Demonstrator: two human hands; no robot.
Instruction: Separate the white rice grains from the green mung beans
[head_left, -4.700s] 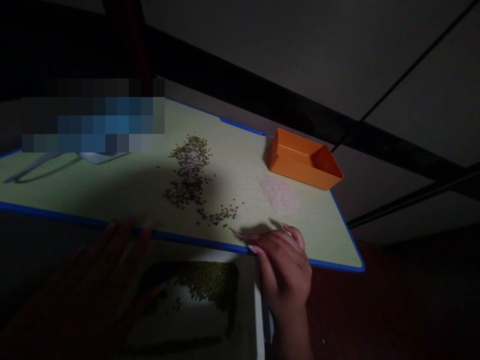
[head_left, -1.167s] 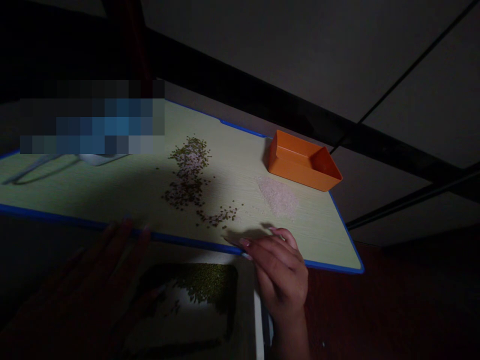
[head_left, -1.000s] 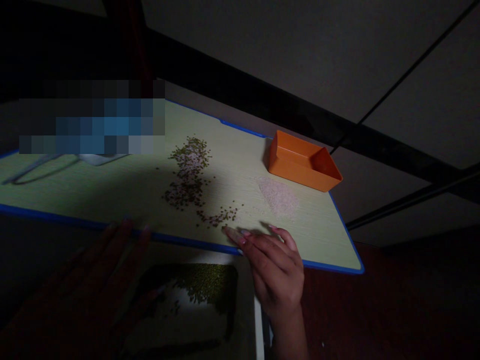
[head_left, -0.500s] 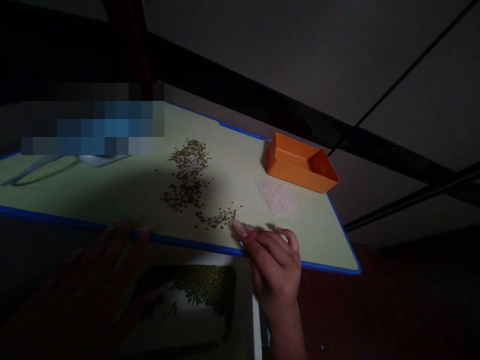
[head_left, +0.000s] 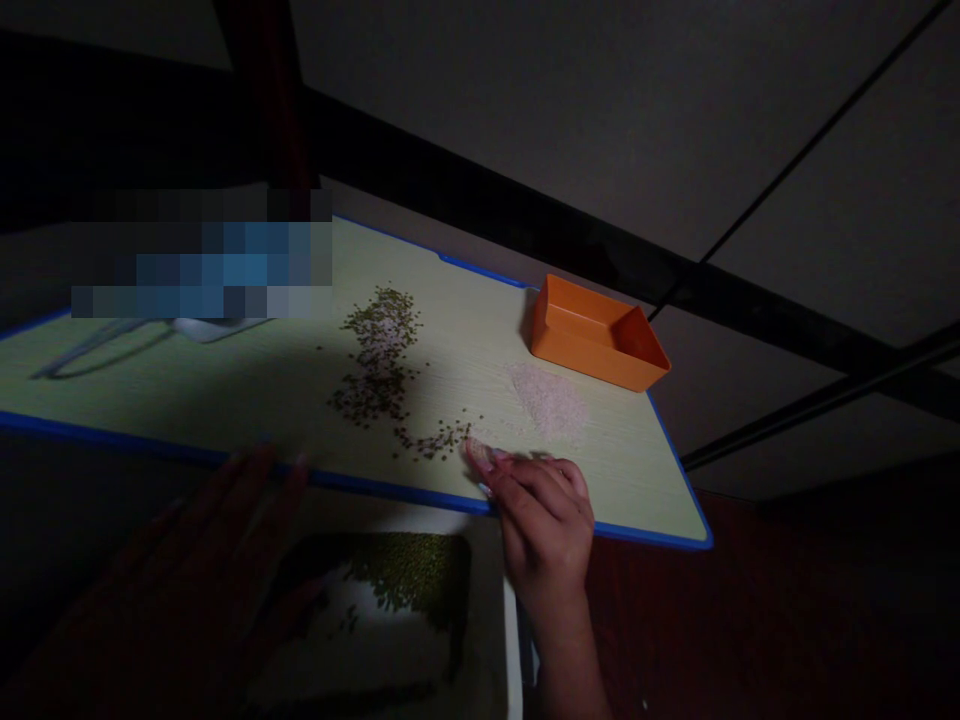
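Note:
My right hand (head_left: pixel 546 515) rests at the near edge of a pale board (head_left: pixel 465 335) with a blue rim. Its fingers are bent and drawn together, their tips down on the board at the end of a short trail of green beans (head_left: pixel 431 442) mixed with pale grains. What lies under the fingertips is hard to make out. A larger mixed pile of green beans and white rice (head_left: pixel 382 340) spreads further left. Beyond the right hand is a heap of white rice (head_left: pixel 551 400). In deep shadow, my left hand (head_left: pixel 202 560) lies with fingers stretched toward the board's near edge.
An orange open box (head_left: pixel 592 345) stands at the board's far right. Below the near edge, a light-coloured container (head_left: pixel 512 640) holds many green beans (head_left: pixel 412 570). A white object with a cable (head_left: pixel 97 345), partly blurred out, lies at the left. Cabinet fronts rise behind.
The view has shifted slightly. Both hands stay in nearly the same places, and the right fingertips remain at the end of the bean trail. The piles look much the same.

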